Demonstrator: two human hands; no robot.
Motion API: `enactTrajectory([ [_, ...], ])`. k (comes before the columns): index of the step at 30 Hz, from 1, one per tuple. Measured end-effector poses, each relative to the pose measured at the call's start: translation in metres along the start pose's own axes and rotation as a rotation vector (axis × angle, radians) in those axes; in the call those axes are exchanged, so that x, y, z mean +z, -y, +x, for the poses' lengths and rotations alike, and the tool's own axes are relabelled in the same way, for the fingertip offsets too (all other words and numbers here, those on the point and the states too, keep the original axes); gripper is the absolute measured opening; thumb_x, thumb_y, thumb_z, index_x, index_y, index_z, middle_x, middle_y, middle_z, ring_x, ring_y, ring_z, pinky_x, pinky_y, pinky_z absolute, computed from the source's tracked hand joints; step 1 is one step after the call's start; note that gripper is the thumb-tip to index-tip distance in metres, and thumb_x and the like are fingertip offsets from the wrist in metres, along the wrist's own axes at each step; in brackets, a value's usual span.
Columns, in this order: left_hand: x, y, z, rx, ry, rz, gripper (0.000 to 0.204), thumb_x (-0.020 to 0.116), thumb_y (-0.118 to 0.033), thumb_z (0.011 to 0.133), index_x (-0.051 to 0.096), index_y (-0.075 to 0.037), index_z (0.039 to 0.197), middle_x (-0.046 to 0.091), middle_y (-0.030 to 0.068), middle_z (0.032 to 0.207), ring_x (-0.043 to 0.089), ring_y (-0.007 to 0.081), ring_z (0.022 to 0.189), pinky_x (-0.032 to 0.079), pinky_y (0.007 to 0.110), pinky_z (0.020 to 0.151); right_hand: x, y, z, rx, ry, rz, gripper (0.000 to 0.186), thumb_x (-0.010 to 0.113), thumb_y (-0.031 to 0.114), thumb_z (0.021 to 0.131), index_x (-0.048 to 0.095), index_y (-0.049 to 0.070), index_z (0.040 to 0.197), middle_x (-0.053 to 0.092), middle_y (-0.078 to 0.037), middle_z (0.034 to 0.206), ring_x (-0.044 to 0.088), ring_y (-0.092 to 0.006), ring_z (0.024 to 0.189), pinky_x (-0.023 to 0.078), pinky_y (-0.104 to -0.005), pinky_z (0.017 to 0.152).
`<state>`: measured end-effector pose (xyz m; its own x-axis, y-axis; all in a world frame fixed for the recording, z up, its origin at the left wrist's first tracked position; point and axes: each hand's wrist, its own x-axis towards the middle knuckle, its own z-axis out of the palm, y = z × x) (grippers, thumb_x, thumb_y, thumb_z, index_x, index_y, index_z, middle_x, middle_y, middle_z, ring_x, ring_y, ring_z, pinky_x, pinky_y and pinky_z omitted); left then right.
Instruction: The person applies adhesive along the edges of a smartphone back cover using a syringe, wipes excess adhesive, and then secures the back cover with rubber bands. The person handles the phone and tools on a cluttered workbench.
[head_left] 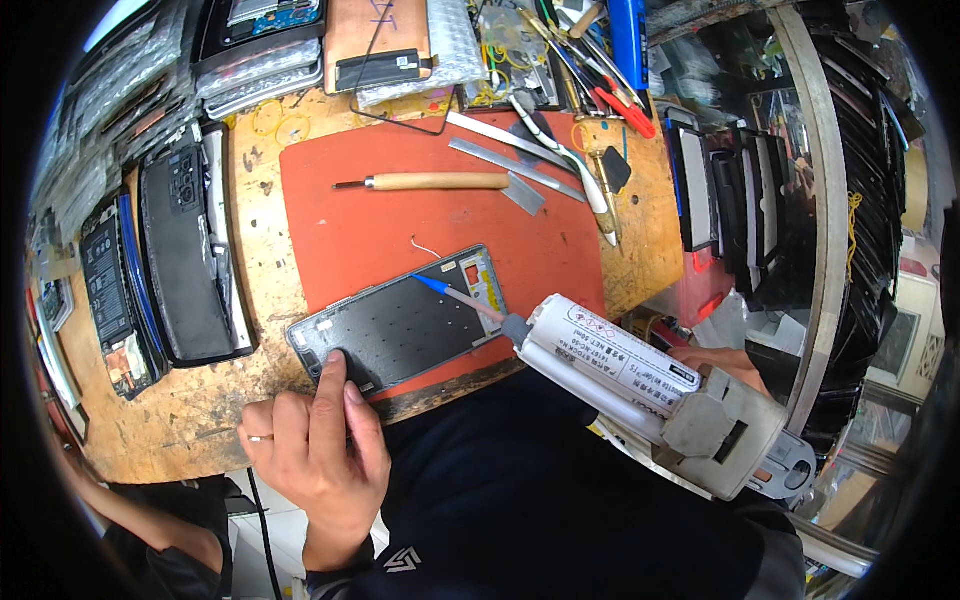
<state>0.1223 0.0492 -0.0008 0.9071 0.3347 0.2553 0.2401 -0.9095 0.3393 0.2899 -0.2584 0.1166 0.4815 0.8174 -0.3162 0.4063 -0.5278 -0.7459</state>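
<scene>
Left hand (315, 445) pins flat black phone frame (400, 325) by fingertip; right hand (725, 365), mostly hidden, grips twin-barrel glue gun (640, 385), blue nozzle touching frame.

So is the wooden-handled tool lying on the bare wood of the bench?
No, the wooden-handled tool lies on the red mat.

A red mat (400, 215) covers the middle of the worn wooden table (180, 410). Near the mat's far edge lies a wooden-handled tool (435, 181), with two metal strips (515, 160) and white tweezers (570, 165) just beside it toward the far right corner. Along the table's left edge sit opened phones (150, 270), side by side. A copper-coloured back cover (378, 40) lies at the far edge, next to a jumble of hand tools (600, 60).
</scene>
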Motion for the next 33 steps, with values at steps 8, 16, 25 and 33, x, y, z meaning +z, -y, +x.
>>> enactTrajectory([
  [8, 0.0, 0.0, 0.0, -0.005, 0.012, 0.01, 0.027, 0.071, -0.01, 0.089, 0.08, -0.004, 0.114, 0.046, 0.0045, 0.074, 0.044, 0.0261, 0.072, 0.037, 0.04, 0.071, 0.001, 0.003, -0.006, -0.012, -0.06, 0.01, 0.033, 0.083, 0.013, 0.078, 0.067, -0.01, 0.095, 0.07, -0.025, 0.094, 0.074, -0.0372, 0.083, 0.061, -0.0421, 0.071],
  [16, 0.001, 0.002, -0.001, 0.004, 0.018, -0.011, 0.027, 0.07, -0.009, 0.091, 0.08, -0.003, 0.115, 0.047, 0.0058, 0.074, 0.044, 0.0272, 0.072, 0.036, 0.041, 0.07, 0.002, 0.012, -0.017, 0.068, -0.106, -0.07, 0.033, 0.082, 0.014, 0.078, 0.067, -0.01, 0.094, 0.07, -0.024, 0.092, 0.073, -0.038, 0.083, 0.06, -0.0423, 0.071],
  [25, 0.001, 0.006, -0.001, 0.036, 0.025, -0.029, 0.028, 0.07, -0.008, 0.091, 0.079, -0.002, 0.116, 0.047, 0.0068, 0.074, 0.043, 0.028, 0.072, 0.035, 0.041, 0.07, 0.016, 0.015, -0.022, 0.097, -0.171, -0.089, 0.034, 0.081, 0.016, 0.079, 0.066, -0.009, 0.096, 0.07, -0.024, 0.095, 0.073, -0.0386, 0.084, 0.06, -0.0432, 0.073],
  [33, 0.001, 0.009, -0.003, 0.055, 0.038, -0.043, 0.03, 0.068, -0.008, 0.091, 0.078, -0.001, 0.119, 0.047, 0.0062, 0.075, 0.043, 0.0273, 0.072, 0.035, 0.041, 0.07, 0.035, 0.023, -0.035, 0.165, -0.25, -0.082, 0.035, 0.081, 0.017, 0.08, 0.066, -0.009, 0.098, 0.07, -0.024, 0.097, 0.073, -0.0391, 0.084, 0.06, -0.044, 0.074],
])
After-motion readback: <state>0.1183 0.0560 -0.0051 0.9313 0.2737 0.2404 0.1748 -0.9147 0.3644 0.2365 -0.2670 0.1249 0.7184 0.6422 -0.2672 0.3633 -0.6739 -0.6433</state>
